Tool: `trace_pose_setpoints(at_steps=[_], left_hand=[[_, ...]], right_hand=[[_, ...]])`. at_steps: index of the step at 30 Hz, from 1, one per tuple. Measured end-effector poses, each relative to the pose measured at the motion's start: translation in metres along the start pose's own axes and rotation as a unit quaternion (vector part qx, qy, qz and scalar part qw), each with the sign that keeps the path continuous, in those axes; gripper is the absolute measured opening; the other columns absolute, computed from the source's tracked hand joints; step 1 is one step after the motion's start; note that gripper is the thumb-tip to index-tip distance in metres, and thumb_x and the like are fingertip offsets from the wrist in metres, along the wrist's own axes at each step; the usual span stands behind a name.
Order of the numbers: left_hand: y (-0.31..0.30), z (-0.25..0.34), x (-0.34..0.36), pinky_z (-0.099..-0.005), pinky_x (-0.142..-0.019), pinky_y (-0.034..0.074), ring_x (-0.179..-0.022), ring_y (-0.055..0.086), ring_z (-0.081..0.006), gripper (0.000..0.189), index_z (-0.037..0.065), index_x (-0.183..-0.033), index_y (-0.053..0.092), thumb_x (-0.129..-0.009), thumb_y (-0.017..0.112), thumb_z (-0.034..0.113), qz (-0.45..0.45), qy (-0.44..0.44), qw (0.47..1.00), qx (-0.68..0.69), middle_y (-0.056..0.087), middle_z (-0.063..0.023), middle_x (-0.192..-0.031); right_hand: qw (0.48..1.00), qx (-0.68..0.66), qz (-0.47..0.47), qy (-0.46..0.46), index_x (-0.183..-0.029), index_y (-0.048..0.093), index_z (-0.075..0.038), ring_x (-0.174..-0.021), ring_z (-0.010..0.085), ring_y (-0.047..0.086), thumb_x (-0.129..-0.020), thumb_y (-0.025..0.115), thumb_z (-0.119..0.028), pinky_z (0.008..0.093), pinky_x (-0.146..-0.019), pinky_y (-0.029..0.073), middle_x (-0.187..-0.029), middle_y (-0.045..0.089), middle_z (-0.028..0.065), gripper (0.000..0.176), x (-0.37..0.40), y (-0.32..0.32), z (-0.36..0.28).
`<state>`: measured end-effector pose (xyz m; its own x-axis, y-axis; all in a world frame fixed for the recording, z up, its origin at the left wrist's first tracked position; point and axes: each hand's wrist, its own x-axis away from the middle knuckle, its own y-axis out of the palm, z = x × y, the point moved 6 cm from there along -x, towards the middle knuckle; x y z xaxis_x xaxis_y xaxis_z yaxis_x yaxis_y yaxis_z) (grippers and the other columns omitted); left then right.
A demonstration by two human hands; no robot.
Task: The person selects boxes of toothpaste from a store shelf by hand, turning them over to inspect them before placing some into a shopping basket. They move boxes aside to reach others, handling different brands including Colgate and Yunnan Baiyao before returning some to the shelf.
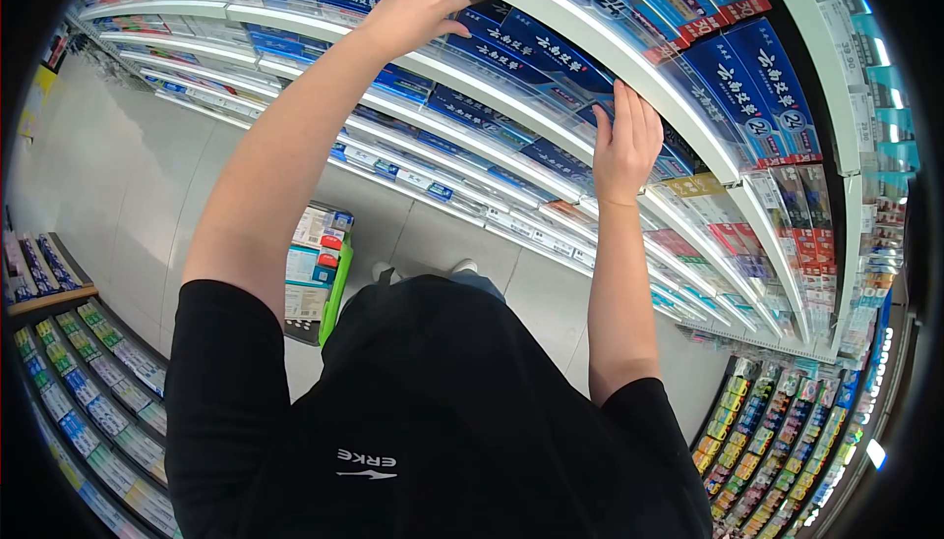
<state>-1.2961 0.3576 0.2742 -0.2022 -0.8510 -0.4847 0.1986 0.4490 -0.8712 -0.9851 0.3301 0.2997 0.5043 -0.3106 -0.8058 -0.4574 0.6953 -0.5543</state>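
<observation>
Both arms reach forward to a shelf of blue toothpaste boxes (531,47) with white lettering. My left hand (418,16) is over the boxes at the upper middle, palm down, thumb apart from the fingers. Its fingertips pass partly under the white edge of the shelf above. Farther right, my right hand (629,141) rests against the right end of the same row, fingers stretched out and thumb apart. Its fingertips are near the upper shelf edge (678,116). No box is seen lifted in either hand.
A green-edged shopping basket (339,278) with several packaged goods stands on the grey tiled floor (147,165) by my feet. Lower shelves (472,150) hold more boxes. Other stocked racks stand behind left (103,382) and right (777,421).
</observation>
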Motion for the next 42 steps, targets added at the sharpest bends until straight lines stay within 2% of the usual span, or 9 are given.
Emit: trace_pose_setpoints(at_steps=[1,7,10,11,17,26,30,33,42], left_hand=[[0.001,-0.002,-0.001,-0.0416,-0.103,0.047,-0.109,0.068,-0.0241,0.038,0.012,-0.112,0.073,-0.086,0.077,0.040,-0.022,-0.010,1.000,0.015,0.075,-0.0047,-0.097],[-0.020,-0.009,0.018,-0.0412,-0.104,0.046,-0.112,0.066,-0.0255,0.047,0.013,-0.123,0.068,-0.086,0.077,0.040,0.109,0.028,0.992,-0.062,0.073,-0.0057,-0.112],[-0.006,-0.021,0.022,-0.0413,-0.104,0.046,-0.113,0.065,-0.0247,0.047,0.013,-0.122,0.068,-0.086,0.077,0.043,0.049,0.008,0.997,-0.055,0.073,-0.0049,-0.113],[-0.004,-0.021,0.023,-0.0433,-0.105,0.045,-0.110,0.065,-0.0289,0.051,0.011,-0.122,0.069,-0.086,0.076,0.046,0.069,0.020,0.997,-0.033,0.073,-0.0088,-0.105],[-0.008,-0.015,0.015,-0.0440,-0.104,0.046,-0.103,0.067,-0.0309,0.048,0.009,-0.105,0.077,-0.086,0.074,0.053,0.087,-0.060,0.994,-0.004,0.074,-0.0123,-0.093],[-0.013,-0.010,0.019,-0.0433,-0.109,0.043,-0.104,0.067,-0.0298,0.047,0.012,-0.106,0.078,-0.086,0.073,0.054,0.155,-0.031,0.987,-0.023,0.074,-0.0109,-0.093],[-0.012,-0.010,0.018,-0.0438,-0.109,0.043,-0.106,0.067,-0.0297,0.046,0.013,-0.107,0.078,-0.086,0.072,0.054,0.146,-0.038,0.988,-0.019,0.074,-0.0112,-0.094],[-0.010,-0.013,0.017,-0.0442,-0.109,0.043,-0.106,0.067,-0.0295,0.046,0.013,-0.108,0.078,-0.087,0.072,0.054,0.132,-0.046,0.990,-0.019,0.074,-0.0116,-0.095],[-0.012,-0.013,0.018,-0.0443,-0.106,0.045,-0.104,0.068,-0.0304,0.045,0.013,-0.111,0.077,-0.089,0.071,0.052,0.099,-0.026,0.994,-0.042,0.074,-0.0122,-0.095]], right_hand=[[1.000,0.009,-0.002,0.001,-0.130,0.068,-0.004,-0.126,0.0277,0.061,-0.080,0.084,-0.011,0.0422,-0.104,0.046,-0.131,0.069,0.0099,0.053,-0.001,0.001,0.000],[0.999,-0.006,-0.009,0.040,-0.132,0.066,-0.004,-0.127,0.0340,0.056,-0.083,0.081,-0.009,0.0463,-0.103,0.046,-0.137,0.064,0.0115,0.051,0.011,0.003,0.005],[0.997,-0.023,0.006,0.076,-0.132,0.066,-0.003,-0.125,0.0358,0.056,-0.086,0.079,-0.009,0.0467,-0.104,0.045,-0.137,0.063,0.0120,0.048,0.010,0.009,0.008],[0.997,-0.022,0.013,0.079,-0.133,0.065,-0.003,-0.124,0.0357,0.056,-0.087,0.079,-0.009,0.0464,-0.105,0.043,-0.135,0.064,0.0125,0.048,0.008,0.010,0.006],[0.997,0.001,0.002,0.083,-0.131,0.067,-0.006,-0.122,0.0353,0.055,-0.088,0.078,-0.012,0.0452,-0.106,0.041,-0.133,0.065,0.0113,0.045,0.000,0.025,-0.007],[0.998,-0.028,0.010,0.060,-0.124,0.071,-0.007,-0.123,0.0364,0.055,-0.087,0.079,-0.013,0.0490,-0.105,0.042,-0.127,0.068,0.0086,0.038,-0.017,0.037,-0.015],[0.996,-0.053,0.022,0.062,-0.121,0.072,-0.007,-0.119,0.0369,0.058,-0.087,0.079,-0.013,0.0471,-0.104,0.044,-0.119,0.071,0.0084,0.036,-0.019,0.039,-0.012],[0.996,-0.058,0.019,0.066,-0.122,0.070,-0.005,-0.110,0.0308,0.065,-0.089,0.079,-0.013,0.0442,-0.103,0.043,-0.111,0.075,0.0075,0.036,-0.020,0.042,-0.010],[0.996,-0.060,-0.003,0.060,-0.120,0.073,-0.007,-0.106,0.0285,0.067,-0.088,0.081,-0.019,0.0412,-0.100,0.045,-0.107,0.076,0.0071,0.035,-0.024,0.041,-0.003]])
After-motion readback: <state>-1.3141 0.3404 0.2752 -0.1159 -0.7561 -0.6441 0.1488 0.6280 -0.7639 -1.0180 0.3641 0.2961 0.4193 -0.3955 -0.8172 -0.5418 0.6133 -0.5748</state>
